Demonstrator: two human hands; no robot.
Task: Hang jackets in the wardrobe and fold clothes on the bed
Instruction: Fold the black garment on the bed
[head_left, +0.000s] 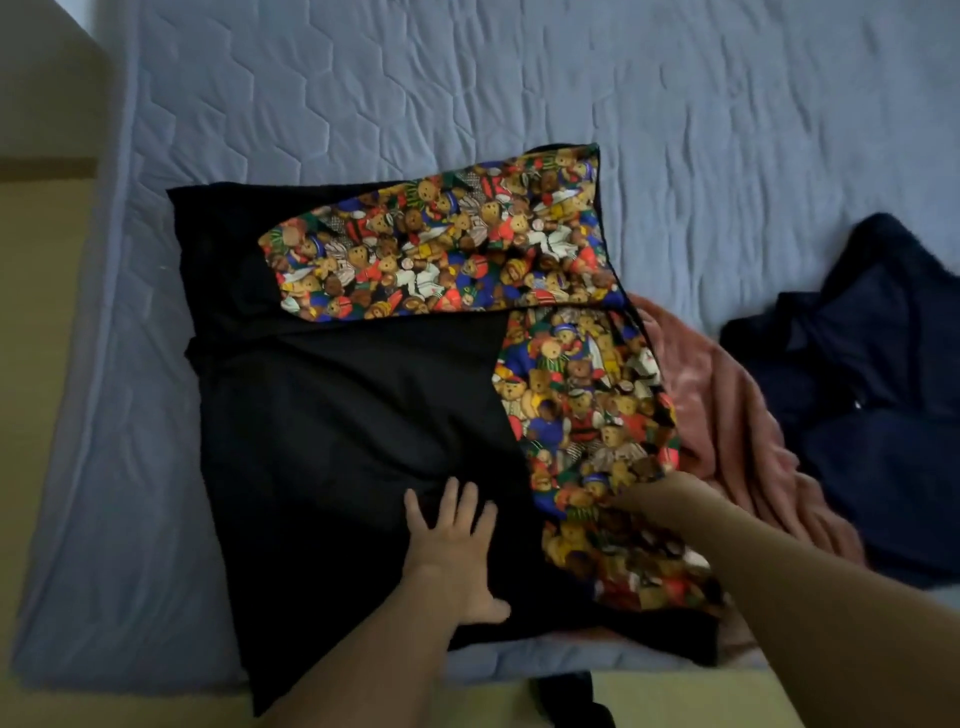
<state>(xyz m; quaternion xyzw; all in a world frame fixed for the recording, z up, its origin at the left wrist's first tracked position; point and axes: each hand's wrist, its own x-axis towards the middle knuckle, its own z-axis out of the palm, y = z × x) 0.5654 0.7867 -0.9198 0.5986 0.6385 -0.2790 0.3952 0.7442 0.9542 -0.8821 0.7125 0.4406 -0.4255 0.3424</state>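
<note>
- Black jacket (337, 415) with teddy-bear print lining (441, 244) lies spread on the bed (519, 78), centre of frame.
- Left hand (457, 551) flat on the black cloth, lower centre, fingers straight and spread, gripping nothing.
- Right hand (654, 499) on the printed flap, lower right; blurred, grip cannot be told.
- Pink blanket (737, 431) under the jacket's right edge.
- Dark navy garment (872, 374) heaped at right, apart from the jacket.

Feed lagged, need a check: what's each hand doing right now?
Left hand: open, flat on the black garment.
Right hand: on the teddy-bear print panel; grip cannot be told.
</note>
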